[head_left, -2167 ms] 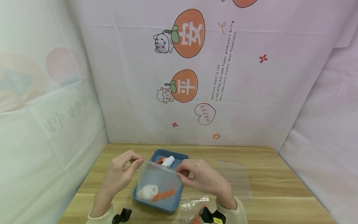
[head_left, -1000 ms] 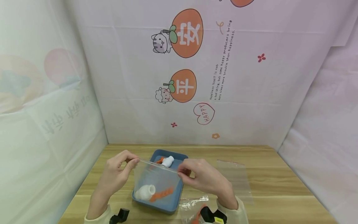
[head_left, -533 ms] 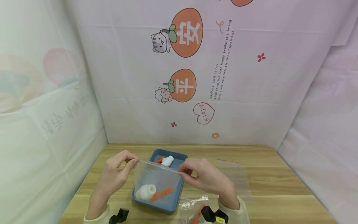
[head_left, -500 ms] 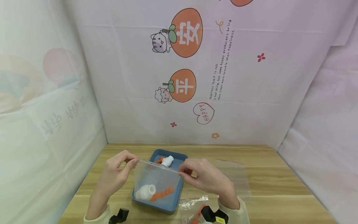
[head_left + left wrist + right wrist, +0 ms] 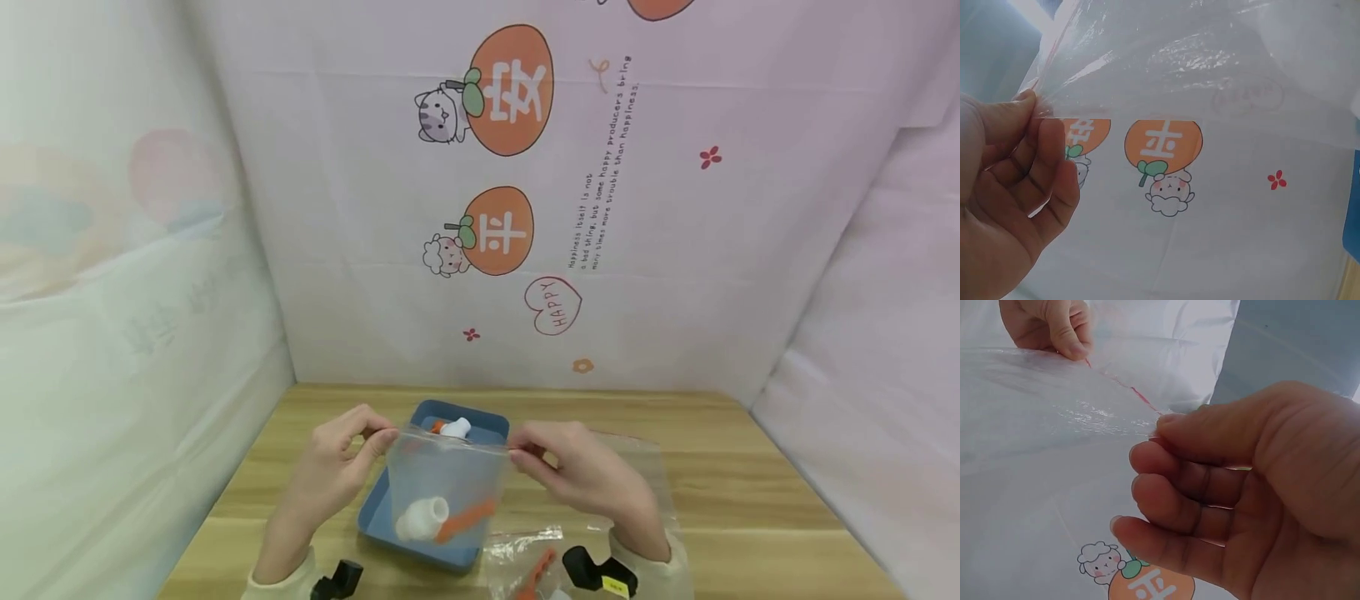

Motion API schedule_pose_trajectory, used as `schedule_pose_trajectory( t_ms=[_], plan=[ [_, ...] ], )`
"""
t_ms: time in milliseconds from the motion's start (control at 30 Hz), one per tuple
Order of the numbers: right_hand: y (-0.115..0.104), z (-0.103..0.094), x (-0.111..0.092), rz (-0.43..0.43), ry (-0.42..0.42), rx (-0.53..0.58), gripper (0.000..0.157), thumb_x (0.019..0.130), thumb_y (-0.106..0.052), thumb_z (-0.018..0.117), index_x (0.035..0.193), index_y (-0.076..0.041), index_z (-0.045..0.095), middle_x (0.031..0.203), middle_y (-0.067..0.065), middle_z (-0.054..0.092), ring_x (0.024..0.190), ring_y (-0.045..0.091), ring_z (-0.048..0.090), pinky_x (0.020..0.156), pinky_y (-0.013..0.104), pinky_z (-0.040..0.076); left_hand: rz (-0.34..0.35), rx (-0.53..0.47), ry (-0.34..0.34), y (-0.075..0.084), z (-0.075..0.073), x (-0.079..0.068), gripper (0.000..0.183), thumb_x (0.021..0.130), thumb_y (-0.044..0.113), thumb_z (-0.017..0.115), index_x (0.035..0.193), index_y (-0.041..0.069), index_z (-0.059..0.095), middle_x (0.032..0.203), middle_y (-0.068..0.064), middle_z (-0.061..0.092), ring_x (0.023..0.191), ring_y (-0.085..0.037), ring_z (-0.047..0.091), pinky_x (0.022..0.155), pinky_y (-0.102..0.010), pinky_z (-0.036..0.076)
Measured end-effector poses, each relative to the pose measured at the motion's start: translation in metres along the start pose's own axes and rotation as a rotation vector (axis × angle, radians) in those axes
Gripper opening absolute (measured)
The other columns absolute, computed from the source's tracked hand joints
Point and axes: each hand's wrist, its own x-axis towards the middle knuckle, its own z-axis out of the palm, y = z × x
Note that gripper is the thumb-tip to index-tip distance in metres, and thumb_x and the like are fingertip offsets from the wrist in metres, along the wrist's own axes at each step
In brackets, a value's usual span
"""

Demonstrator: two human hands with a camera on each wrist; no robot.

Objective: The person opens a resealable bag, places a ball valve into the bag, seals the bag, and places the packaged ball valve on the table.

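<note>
A clear zip bag (image 5: 450, 475) hangs between both hands, its top edge stretched taut over the blue tray (image 5: 377, 510). My left hand (image 5: 333, 467) pinches the bag's top left corner between thumb and forefinger. At the other top corner, my right hand (image 5: 588, 471) pinches the edge the same way. A red line runs along the bag's top in the right wrist view. Low inside the bag lie a white, hollow-ended plastic piece (image 5: 423, 518) and a long orange piece (image 5: 467, 520). Through the film both look hazy.
Another white piece (image 5: 456, 428) and a small orange piece (image 5: 437, 426) lie in the tray's far end. In front of my right wrist, a second clear bag (image 5: 506, 554) holds an orange piece (image 5: 538, 575). A flat clear bag (image 5: 651, 467) lies right, partly behind my right hand.
Both hands have moved right, carrying the zip bag with them. Its top edge now runs more level. Both corners stay pinched throughout.
</note>
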Motion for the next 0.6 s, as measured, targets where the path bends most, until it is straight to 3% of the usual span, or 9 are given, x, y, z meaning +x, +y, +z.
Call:
schedule_pose_trajectory(
  t_ms=[167,300,600],
  plan=[
    [0.008,-0.012,-0.006,0.001,-0.025,-0.058,0.003,0.096,-0.01,0.063,0.094,-0.012,0.063,0.076,-0.008,0.058,0.068,-0.003,0.049,0.06,0.011,0.045,0.006,-0.041,-0.034,0.003,0.008,0.003,0.015,0.087,-0.001,0.07,0.092,0.012,0.068,0.082,0.004,0.067,0.072,-0.002,0.058,0.066,-0.016,0.049],
    [0.011,-0.023,-0.014,0.007,-0.053,-0.104,0.005,0.097,-0.011,0.062,0.092,-0.013,0.062,0.078,-0.009,0.059,0.071,-0.003,0.05,0.064,0.01,0.046,0.033,-0.066,-0.061,0.008,0.018,0.0,0.015,0.086,0.0,0.071,0.092,0.014,0.068,0.083,0.004,0.068,0.073,-0.002,0.061,0.066,-0.014,0.05],
    [0.013,-0.042,-0.042,0.061,-0.166,-0.096,0.012,0.095,-0.007,0.063,0.091,-0.018,0.06,0.077,-0.011,0.059,0.071,-0.006,0.05,0.063,0.012,0.047,0.069,-0.245,-0.227,0.014,0.044,-0.014,0.015,0.091,0.003,0.067,0.096,0.018,0.066,0.083,0.004,0.065,0.07,-0.004,0.059,0.063,-0.016,0.051]
  ],
)
